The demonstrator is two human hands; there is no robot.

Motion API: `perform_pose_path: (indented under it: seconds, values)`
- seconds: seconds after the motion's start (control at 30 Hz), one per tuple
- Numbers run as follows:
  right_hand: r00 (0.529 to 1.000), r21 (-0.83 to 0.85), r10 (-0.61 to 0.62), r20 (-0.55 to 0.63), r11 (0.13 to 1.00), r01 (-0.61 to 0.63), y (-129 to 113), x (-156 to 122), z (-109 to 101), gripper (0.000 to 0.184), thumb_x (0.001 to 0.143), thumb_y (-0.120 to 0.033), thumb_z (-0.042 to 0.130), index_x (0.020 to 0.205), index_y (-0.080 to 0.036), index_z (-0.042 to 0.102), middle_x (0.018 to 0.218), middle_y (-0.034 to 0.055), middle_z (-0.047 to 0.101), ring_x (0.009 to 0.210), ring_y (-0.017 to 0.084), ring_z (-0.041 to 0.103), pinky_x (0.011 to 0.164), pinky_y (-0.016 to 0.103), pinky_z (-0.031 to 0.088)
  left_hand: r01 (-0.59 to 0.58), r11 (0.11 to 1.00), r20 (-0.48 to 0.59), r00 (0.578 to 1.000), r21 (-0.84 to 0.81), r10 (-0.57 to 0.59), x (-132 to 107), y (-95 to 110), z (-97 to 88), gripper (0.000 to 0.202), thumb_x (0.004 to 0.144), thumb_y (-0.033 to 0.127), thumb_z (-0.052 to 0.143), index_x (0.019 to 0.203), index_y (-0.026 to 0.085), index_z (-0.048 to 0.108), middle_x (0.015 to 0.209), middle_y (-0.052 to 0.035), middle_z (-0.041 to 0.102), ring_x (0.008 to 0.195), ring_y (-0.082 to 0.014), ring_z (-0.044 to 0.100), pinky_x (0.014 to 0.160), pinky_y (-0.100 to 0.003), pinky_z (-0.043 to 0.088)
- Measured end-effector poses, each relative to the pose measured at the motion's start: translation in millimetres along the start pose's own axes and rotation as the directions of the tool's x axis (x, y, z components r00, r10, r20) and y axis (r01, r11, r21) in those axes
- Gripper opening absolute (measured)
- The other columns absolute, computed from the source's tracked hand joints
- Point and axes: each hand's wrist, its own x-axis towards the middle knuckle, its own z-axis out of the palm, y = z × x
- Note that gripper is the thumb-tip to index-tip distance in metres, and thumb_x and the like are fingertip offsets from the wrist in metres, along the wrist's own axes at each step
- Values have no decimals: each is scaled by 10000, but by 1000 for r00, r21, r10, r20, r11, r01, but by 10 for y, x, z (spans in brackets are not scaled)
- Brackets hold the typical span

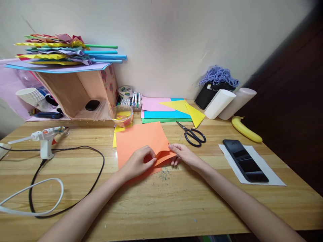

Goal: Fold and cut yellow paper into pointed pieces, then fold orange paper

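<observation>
A sheet of orange paper (138,139) lies on the table in front of me, with its right side lifted and bent over. My left hand (138,163) rests on the paper, its thumb and curled forefinger closed at the edge of the raised part. At the right corner, my right hand (183,156) pinches the paper between thumb and fingers. Black-handled scissors (192,135) lie just beyond my right hand, blades partly apart. Yellow scraps fill a clear plastic bowl (120,116) behind the sheet's left corner.
To the left are a glue gun (46,141) and looped cables (101,174). A cardboard box (109,87) carries paper flowers (58,50). Coloured sheets (166,115) lie by the wall. On the right are white rolls (220,103), a banana (246,129) and a phone (244,161).
</observation>
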Motion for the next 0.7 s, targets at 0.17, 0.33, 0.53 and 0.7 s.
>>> perform_pose_path:
  seconds: [0.17, 0.33, 0.53, 0.7]
  values:
    - [996, -7, -87, -35, 996, 87, 47, 46, -45, 297, 731, -359, 588, 919, -169, 459, 633, -1, 634, 463, 107, 583, 408, 195, 458, 100, 994, -274, 956, -38, -107, 19, -24, -25, 55, 797, 213, 449, 752, 183, 461, 762, 13, 511, 712, -109, 519, 672, -233, 446]
    - [986, -140, -128, -106, 984, 113, -91, -11, -245, 315, 653, -187, 554, 963, -153, 511, 567, -40, 594, 481, 107, 567, 410, 168, 393, 186, 981, -631, 768, 58, -108, 38, -84, -198, 197, 743, 187, 474, 590, 194, 349, 607, 43, 380, 595, -100, 437, 604, -228, 401]
    - [972, -214, -200, -126, 962, 170, -297, -123, -608, 411, 647, -172, 490, 1053, -150, 552, 783, 33, 666, 699, 183, 623, 563, 234, 471, 208, 941, -836, 535, 268, 120, 33, -87, -311, 250, 617, 80, 519, 635, 210, 306, 644, 43, 313, 580, -108, 338, 551, -246, 327]
    - [993, -191, -107, 50, 975, 115, -305, -188, -832, 439, 645, -203, 546, 1080, -147, 566, 1043, 73, 641, 940, 236, 594, 744, 289, 485, 58, 890, -768, 531, 453, 357, 15, -48, -294, 271, 626, 48, 520, 831, 197, 423, 789, -16, 457, 765, -165, 447, 681, -303, 405]
